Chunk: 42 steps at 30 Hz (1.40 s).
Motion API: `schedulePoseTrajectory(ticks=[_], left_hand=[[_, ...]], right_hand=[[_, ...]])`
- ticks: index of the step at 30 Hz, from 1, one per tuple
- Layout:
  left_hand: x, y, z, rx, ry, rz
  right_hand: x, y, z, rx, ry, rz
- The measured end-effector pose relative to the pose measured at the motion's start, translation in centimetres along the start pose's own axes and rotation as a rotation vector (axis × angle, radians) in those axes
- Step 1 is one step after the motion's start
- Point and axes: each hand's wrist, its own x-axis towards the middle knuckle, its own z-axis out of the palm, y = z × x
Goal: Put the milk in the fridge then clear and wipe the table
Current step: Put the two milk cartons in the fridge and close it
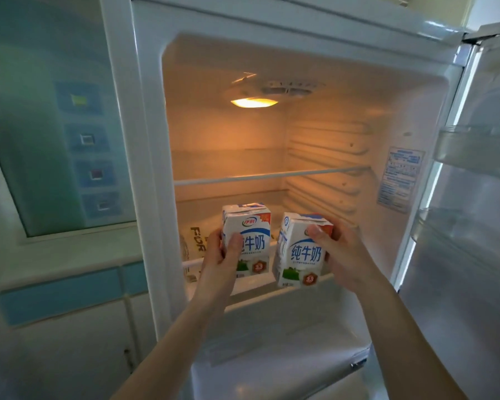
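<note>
Gripping the left milk carton (250, 226) in curled left hand (221, 259) fingers (236, 244) and the right milk carton (299, 251) in curled right hand (344, 255) fingers (319, 235), both upright at the lower shelf (191, 263) lip of the fridge (145, 168), shelf interior straight ahead, hands equally near.

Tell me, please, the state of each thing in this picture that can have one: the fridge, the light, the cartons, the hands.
fridge door: open, swung to the right.
fridge light: on.
left milk carton: upright, top closed.
right milk carton: near upright, apart from the other.
left hand: grips the left milk carton.
right hand: grips the right milk carton.
yellow packet: inside at the left, partly hidden.
</note>
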Motion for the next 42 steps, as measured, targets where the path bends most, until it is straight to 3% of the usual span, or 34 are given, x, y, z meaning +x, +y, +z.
schedulePoseTrajectory(ticks=[19, 32, 38, 42], left_hand=[[7.5, -1.0, 2.4, 0.16, 0.105, 0.047], [9.4, -2.7, 2.7, 0.185, 0.177, 0.036], [9.1, -1.9, 2.6, 0.422, 0.146, 0.101], [9.3, -2.0, 2.4, 0.613, 0.188, 0.087]], right_hand=[[11.8, 2.2, -0.2, -0.019, -0.131, -0.008], [13.7, 4.0, 0.1, -0.039, -0.139, 0.034], [13.6, 3.5, -0.6, -0.263, -0.236, -0.005], [13.0, 4.4, -0.7, -0.398, -0.216, -0.016]])
